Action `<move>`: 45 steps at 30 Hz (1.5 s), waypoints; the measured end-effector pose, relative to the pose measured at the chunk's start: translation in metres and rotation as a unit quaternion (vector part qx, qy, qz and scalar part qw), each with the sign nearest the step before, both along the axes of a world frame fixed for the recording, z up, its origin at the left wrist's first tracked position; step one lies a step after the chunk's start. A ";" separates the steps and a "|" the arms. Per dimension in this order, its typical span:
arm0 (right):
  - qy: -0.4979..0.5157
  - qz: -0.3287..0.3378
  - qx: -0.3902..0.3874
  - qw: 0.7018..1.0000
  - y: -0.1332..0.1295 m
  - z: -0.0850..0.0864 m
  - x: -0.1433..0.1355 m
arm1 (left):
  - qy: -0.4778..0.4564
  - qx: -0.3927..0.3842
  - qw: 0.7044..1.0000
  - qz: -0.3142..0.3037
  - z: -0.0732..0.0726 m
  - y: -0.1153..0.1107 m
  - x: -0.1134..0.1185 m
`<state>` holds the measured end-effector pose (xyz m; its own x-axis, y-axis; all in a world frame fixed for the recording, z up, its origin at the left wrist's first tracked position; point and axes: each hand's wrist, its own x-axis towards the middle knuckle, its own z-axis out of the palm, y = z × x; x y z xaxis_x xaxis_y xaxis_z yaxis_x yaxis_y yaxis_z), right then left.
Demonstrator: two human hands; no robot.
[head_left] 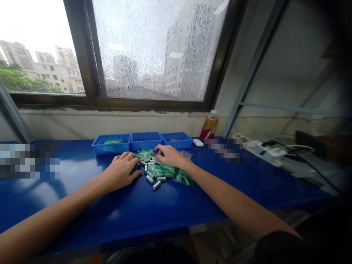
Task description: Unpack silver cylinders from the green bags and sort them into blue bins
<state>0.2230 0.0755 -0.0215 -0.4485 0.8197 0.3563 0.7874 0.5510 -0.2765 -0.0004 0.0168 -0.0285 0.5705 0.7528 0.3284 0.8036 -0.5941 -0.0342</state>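
Note:
On the blue table lies a pile of small green plastic bags point(161, 170) and loose silvery metal pieces point(157, 184), short and bar-shaped. My left hand point(123, 171) rests at the pile's left edge, palm down, its fingers spread and holding nothing visible. Over the pile's back right part is my right hand point(171, 155), thumb and forefinger apart above the pieces; its other fingers are partly hidden. A darker green bag point(183, 178) lies beneath the right forearm, and clear bags point(186, 154) sit just behind the right wrist.
Three blue bins stand behind the pile: the left bin point(111, 148) contains green bags, the middle bin point(146, 141) is beside it, and the right bin point(177, 139) has clear items. A small white case point(198, 143) and a bottle point(209, 126) stand farther right, near cables and white devices point(269, 152).

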 end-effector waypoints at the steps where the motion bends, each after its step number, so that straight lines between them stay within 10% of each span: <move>1: 0.006 -0.005 0.011 1.000 -0.001 0.001 0.000 | -0.005 -0.003 1.000 -0.001 -0.001 0.001 0.000; 9: 0.148 -0.009 0.185 0.972 -0.024 0.026 -0.008 | -0.214 -0.128 0.968 -0.029 0.017 -0.004 0.009; 14: 0.134 0.104 0.189 0.967 -0.053 0.024 -0.025 | -0.499 -0.390 0.774 -0.024 0.032 -0.013 0.016; 16: 0.114 0.137 0.184 0.967 -0.059 0.022 -0.031 | -0.543 -0.367 0.754 -0.043 0.032 -0.012 0.015; 24: 0.292 0.067 -0.057 0.952 -0.054 0.023 -0.037 | -0.343 -0.016 0.939 -0.032 0.024 -0.005 0.006; 28: 0.380 0.061 -0.210 0.899 -0.055 0.017 -0.045 | -0.242 0.084 0.963 -0.083 0.023 -0.007 0.006; 31: 0.360 0.049 -0.132 0.922 -0.053 0.022 -0.040 | -0.216 0.103 0.967 -0.084 0.020 -0.006 0.007; 36: 0.196 -0.072 0.220 0.953 -0.022 0.046 0.009 | -0.172 0.070 0.980 -0.070 0.012 -0.004 0.007; 40: 0.117 -0.177 0.203 0.956 0.001 0.044 0.039 | -0.119 0.010 0.990 -0.072 0.006 -0.002 0.006; 45: 0.031 -0.037 0.052 0.997 0.001 0.015 0.013 | -0.092 -0.015 0.994 -0.063 0.003 0.000 0.005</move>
<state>0.2359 0.0767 -0.0060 -0.3619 0.8066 0.4674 0.8101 0.5202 -0.2705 0.0046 0.0168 -0.0259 0.5931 0.6902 0.4145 0.7141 -0.6887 0.1251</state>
